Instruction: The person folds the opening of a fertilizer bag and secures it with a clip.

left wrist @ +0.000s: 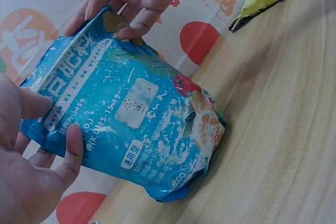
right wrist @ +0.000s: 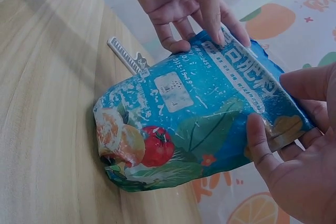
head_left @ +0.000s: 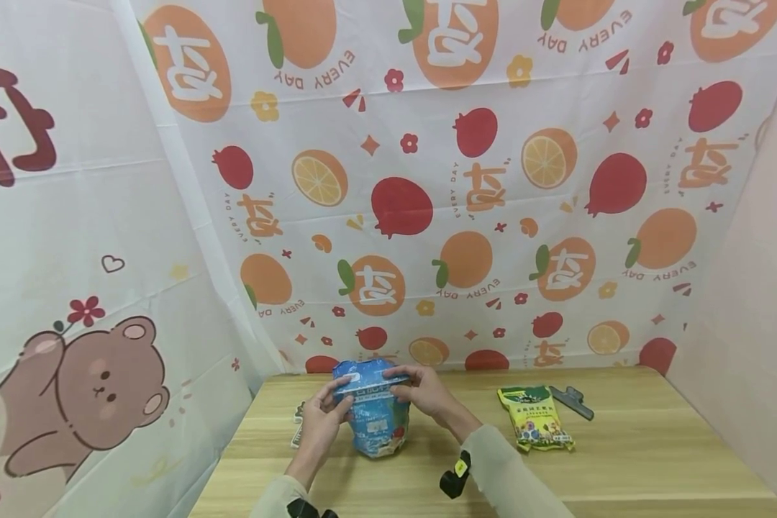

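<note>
A blue fertilizer bag with printed fruit and vegetables stands on the table, its top edge folded over in a band. My left hand pinches the left end of that folded top, thumb on the front and fingers behind. At the opposite end, my right hand grips the fold in the same way. The left wrist view shows a barcode label on the bag's front. In the right wrist view, a tomato picture is near the bag's bottom. Some fingertips are hidden behind the bag.
To the right lies a yellow packet, with a dark grey clip beside it. A white, ruler-like piece lies on the table left of the bag. Printed cloth hangs behind the wooden table.
</note>
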Demonstrator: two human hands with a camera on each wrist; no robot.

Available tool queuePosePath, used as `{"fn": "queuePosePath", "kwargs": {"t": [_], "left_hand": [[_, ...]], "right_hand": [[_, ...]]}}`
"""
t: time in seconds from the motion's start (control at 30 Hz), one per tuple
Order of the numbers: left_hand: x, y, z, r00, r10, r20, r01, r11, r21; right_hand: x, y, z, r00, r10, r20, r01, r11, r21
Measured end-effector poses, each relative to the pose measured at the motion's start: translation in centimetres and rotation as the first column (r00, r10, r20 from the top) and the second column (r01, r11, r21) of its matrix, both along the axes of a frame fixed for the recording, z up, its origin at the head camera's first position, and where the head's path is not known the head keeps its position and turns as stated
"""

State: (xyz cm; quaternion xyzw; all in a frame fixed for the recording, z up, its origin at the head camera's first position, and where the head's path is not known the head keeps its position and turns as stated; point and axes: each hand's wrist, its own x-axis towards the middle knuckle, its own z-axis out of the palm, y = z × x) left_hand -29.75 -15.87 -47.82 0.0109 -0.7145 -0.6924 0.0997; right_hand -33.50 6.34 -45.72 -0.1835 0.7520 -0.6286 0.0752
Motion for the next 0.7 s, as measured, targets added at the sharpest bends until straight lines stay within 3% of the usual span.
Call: {"fn": "queuePosePath", "kwargs": {"t": [0.7], "left_hand": [[0.00,-0.28,-0.28,1.000,-0.002,0.023,0.003,1.000,-0.028]], "right_hand": [[-0.04,-0.02,-0.26,1.000,0.007,-0.011,-0.007,1.000,0.015]]}}
